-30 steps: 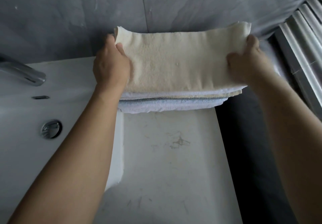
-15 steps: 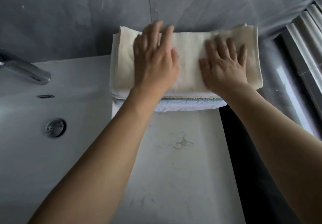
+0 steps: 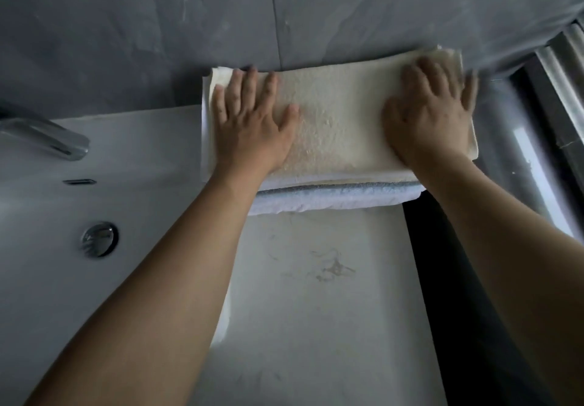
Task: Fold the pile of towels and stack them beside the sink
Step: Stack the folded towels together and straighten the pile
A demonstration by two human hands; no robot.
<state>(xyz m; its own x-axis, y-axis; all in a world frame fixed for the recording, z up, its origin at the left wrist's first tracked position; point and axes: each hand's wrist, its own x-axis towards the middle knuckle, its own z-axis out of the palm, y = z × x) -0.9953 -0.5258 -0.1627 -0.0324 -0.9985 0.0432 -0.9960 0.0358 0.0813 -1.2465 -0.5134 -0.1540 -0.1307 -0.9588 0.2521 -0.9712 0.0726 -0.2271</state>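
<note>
On the top towel (image 3: 338,127) both hands lie flat, fingers straight and spread: the left hand (image 3: 252,127) near its left end, the right hand (image 3: 426,124) near its right end, its fingertips blurred. That cream towel crowns the stack (image 3: 331,198) on the counter (image 3: 316,295), against the wall (image 3: 284,10), beside the sink (image 3: 47,216). The tap (image 3: 44,135) is cut off at the left edge. No writing is readable.

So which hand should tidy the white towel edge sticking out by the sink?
Probably the left hand: it rests flat on the cream towel right beside that white towel edge; the right hand lies at the far end.
</note>
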